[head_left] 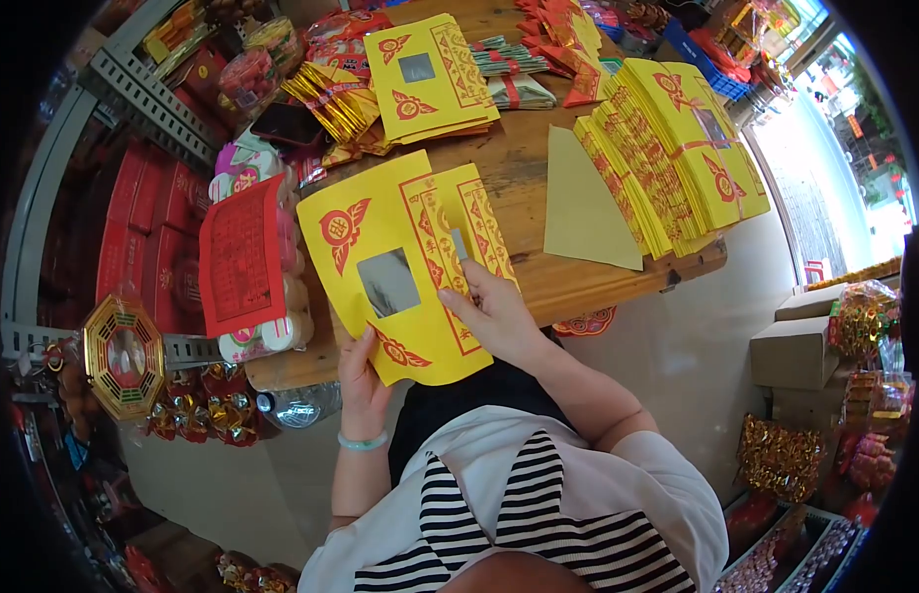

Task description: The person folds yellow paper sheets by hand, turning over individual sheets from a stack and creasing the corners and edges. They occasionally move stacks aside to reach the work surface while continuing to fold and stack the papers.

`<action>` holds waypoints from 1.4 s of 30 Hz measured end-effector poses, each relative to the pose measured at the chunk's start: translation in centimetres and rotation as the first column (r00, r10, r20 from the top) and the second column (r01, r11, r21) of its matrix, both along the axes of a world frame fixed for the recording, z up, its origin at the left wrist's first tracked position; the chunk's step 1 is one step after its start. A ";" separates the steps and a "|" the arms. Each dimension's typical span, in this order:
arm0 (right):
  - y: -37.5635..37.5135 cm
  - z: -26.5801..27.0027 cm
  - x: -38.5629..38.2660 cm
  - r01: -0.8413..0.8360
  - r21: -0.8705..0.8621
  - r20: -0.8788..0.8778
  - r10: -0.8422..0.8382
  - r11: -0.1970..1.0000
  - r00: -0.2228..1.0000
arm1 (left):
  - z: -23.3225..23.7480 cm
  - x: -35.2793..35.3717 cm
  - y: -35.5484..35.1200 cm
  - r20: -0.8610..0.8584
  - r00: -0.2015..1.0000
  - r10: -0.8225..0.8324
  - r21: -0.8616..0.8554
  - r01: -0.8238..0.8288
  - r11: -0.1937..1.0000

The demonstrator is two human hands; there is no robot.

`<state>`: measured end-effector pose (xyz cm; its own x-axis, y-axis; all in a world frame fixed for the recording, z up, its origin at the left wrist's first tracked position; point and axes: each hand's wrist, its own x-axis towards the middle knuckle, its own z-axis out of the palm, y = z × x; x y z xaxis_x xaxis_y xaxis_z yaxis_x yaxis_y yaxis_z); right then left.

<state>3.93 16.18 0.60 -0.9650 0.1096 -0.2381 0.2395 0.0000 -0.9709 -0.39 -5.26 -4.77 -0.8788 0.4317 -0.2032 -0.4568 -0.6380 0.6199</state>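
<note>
Both my hands hold yellow joss paper sheets with red print and a silver square, up in front of the wooden table. My left hand pinches the lower left edge, a pale bangle on its wrist. At the right side, my right hand grips the paper with its thumb on top. A second printed sheet shows partly behind the first, a bit of silver beside my thumb. Beyond them lies a pile of similar yellow sheets. The fingers under the paper are hidden.
A large tied stack of folded yellow paper stands at the table's right, beside a plain tan sheet. A red printed sheet rests on wrapped rolls at left. Gold paper bundles and a dark phone lie farther back.
</note>
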 end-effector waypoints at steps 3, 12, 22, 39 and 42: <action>0.8 -0.5 0.0 0.065 0.027 -0.017 -0.065 0.998 0.998 | -0.5 -0.1 -0.6 0.018 1.000 -0.016 -0.149 0.018 0.989; 3.6 -5.2 -1.8 0.390 0.826 -0.371 -0.129 0.408 0.920 | 0.9 -0.1 2.0 0.012 0.998 -0.068 -0.392 0.067 0.917; 2.2 -4.7 -1.7 0.418 0.887 -0.414 -0.064 0.195 0.908 | 1.0 -0.2 2.1 0.025 0.996 -0.084 -0.454 0.086 0.887; 3.2 -1.3 -0.9 0.300 0.026 -0.624 -0.219 0.953 0.750 | 3.2 -2.0 4.9 -0.564 0.822 0.082 -0.369 -0.340 0.865; 4.0 -5.2 -0.4 0.271 0.284 -0.545 -0.078 0.920 0.835 | 0.7 -2.6 4.7 -0.515 0.857 -0.032 -0.458 -0.243 0.855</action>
